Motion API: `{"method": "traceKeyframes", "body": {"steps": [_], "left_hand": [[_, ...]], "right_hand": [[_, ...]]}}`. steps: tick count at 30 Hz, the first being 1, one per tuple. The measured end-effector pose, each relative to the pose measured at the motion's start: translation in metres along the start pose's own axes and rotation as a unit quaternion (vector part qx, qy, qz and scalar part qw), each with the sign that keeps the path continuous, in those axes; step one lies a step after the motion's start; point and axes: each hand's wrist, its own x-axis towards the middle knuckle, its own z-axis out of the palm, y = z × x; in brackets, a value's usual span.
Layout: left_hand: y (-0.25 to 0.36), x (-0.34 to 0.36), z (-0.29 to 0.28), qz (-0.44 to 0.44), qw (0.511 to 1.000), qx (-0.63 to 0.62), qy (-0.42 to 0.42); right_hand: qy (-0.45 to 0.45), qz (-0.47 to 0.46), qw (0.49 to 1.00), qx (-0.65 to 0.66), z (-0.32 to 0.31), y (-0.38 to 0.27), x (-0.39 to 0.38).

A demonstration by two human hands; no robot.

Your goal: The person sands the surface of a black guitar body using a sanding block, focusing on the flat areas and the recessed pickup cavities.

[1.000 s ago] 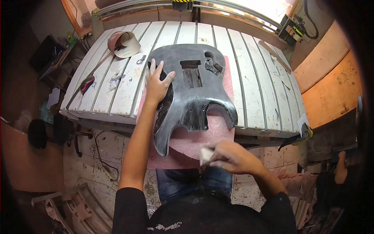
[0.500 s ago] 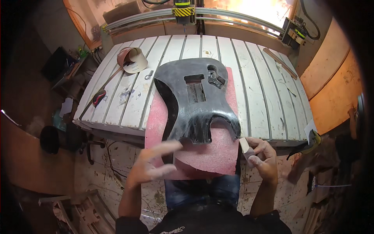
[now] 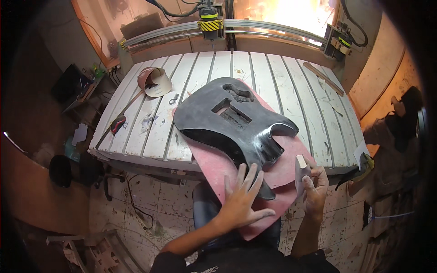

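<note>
A black electric guitar body (image 3: 205,109) lies at a slant on a pink foam sheet (image 3: 291,150), its cut-out cavities facing up. My left hand (image 3: 241,198) is spread out at the body's near horn, fingertips against its edge and the thumb over the pink sheet. To the right of the sheet, my right hand (image 3: 315,189) grips a small pale sanding block (image 3: 301,164) with grey sandpaper around it. The block is apart from the guitar body. Part of the near horn is hidden behind my left fingers.
The sheet overhangs the near edge of a white slatted machine bed (image 3: 141,132). A rolled sandpaper strip (image 3: 154,83) and a red-and-black tool (image 3: 118,124) lie left. A wooden stick (image 3: 323,78) lies far right. A router spindle (image 3: 210,22) hangs from a rail behind.
The guitar body and pink sheet have turned, their near end swinging to the right. My left hand has moved right to the near horn. The sanding block stays in my right hand, now tilted more upright.
</note>
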Motion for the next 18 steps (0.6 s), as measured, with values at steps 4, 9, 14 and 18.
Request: {"method": "traceKeyframes", "body": {"steps": [4,9,14,18], "left_hand": [[-0.05,0.043,-0.002,0.061,0.993,0.069,0.073],[-0.15,0.091,-0.053,-0.093,0.973,0.186,0.101],[-0.242,0.088,-0.097,-0.155,0.969,0.07,0.179],[-0.237,0.092,-0.084,-0.112,0.967,-0.028,0.226]], "right_hand": [[-0.013,-0.028,1.0,0.003,-0.005,-0.009,-0.007],[-0.1,0.014,0.992,0.08,-0.006,-0.02,-0.023],[-0.398,0.141,0.888,0.183,0.032,-0.015,-0.043],[-0.292,0.162,0.935,0.119,0.057,0.002,-0.057]]}}
